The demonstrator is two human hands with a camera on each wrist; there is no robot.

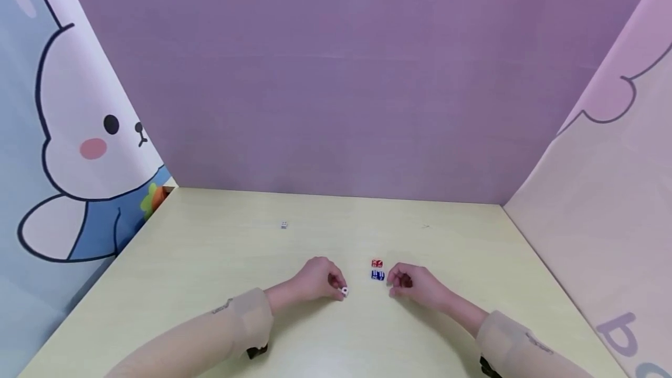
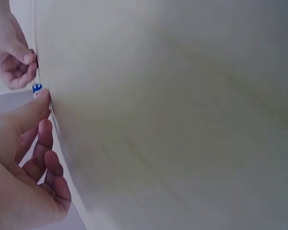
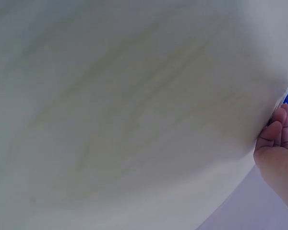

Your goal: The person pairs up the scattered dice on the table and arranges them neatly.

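My left hand (image 1: 318, 280) pinches a white die (image 1: 344, 291) between thumb and fingertips, low over the table. In the left wrist view my left hand (image 2: 33, 158) hides most of that die. Blue dice (image 1: 378, 275) lie side by side on the table between the two hands, with red dice (image 1: 377, 263) right behind them. Just right of the blue dice is my right hand (image 1: 417, 284), its fingers loosely bent and a gap between thumb and forefinger. Blue with white dots shows past the fingers of my right hand (image 3: 276, 139) in the right wrist view.
Another white die (image 1: 284, 225) sits farther back on the left of the pale table (image 1: 210, 238). A purple panel (image 1: 336, 86) stands along the table's far edge. Printed panels rise at the left (image 1: 68, 133) and right (image 1: 619, 191).
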